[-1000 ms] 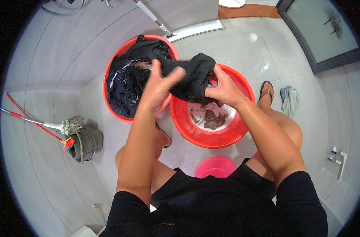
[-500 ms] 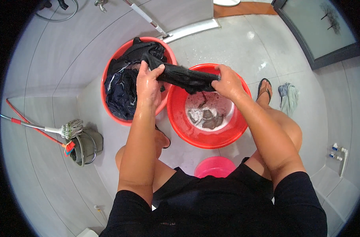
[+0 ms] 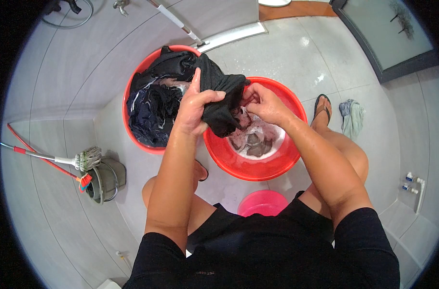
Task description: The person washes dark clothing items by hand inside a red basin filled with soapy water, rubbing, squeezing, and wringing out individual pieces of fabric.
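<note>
A wet black garment (image 3: 220, 89) hangs bunched between my hands, above the gap between two tubs. My left hand (image 3: 193, 111) grips it, thumb over the front and one finger pointing up. At its other end my right hand (image 3: 268, 106) is closed, curled fingers at a thin, dark reddish edge that looks like part of the same garment. Below is a red basin (image 3: 236, 166) of sudsy, reddish-tinted water with greyish cloth (image 3: 258, 146) showing in the foam. To the left stands a coral-red tub (image 3: 131, 132) heaped with wet dark clothes (image 3: 154, 113).
A pink basin (image 3: 263, 202) sits between my legs. Left, a grey bucket (image 3: 115, 178) stands by a mop (image 3: 88, 158) and a red-handled brush (image 3: 84, 182). A pale cloth (image 3: 352, 118) lies beside my right foot. A white-handled pole (image 3: 178, 21) leans at the wall.
The garment was stretched sideways between both hands; now it is bunched and hangs lower over the red basin's left side. My right hand has come inward, and my left has shifted right.
</note>
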A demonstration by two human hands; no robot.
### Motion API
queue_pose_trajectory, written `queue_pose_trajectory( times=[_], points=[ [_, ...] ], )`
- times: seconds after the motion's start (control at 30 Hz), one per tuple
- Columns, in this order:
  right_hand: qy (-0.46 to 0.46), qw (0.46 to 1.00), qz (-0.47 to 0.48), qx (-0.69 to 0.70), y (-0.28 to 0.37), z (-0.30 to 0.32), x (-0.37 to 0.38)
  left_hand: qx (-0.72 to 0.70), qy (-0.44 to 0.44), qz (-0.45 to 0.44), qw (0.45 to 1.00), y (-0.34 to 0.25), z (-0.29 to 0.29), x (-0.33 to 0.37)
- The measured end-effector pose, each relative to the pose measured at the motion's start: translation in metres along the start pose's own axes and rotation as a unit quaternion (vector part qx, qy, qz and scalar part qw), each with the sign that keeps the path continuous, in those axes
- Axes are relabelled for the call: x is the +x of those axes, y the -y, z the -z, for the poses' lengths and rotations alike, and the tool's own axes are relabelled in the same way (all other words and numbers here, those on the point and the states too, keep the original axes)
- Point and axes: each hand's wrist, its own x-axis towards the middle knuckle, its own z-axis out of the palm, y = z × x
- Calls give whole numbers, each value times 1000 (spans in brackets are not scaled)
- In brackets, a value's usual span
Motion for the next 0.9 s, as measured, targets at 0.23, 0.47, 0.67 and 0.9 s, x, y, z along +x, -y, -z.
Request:
queue_pose_trajectory(
  times=[0.23, 0.47, 0.67, 0.9],
  points=[
    [-102, 982, 76, -139, 8, 0, 1, 44, -32, -18, 998, -7, -14, -4],
    [-50, 986, -4, 159, 25, 7, 2, 333, -159, -67, 927, -3, 31, 15],
    [54, 934, -15, 353, 57, 10, -9, 724, -194, -80, 658, -2, 29, 5],
    [46, 901, 5, 431, 54, 16, -10, 814, -186, -44, 548, 1, 15, -6]
  ],
)
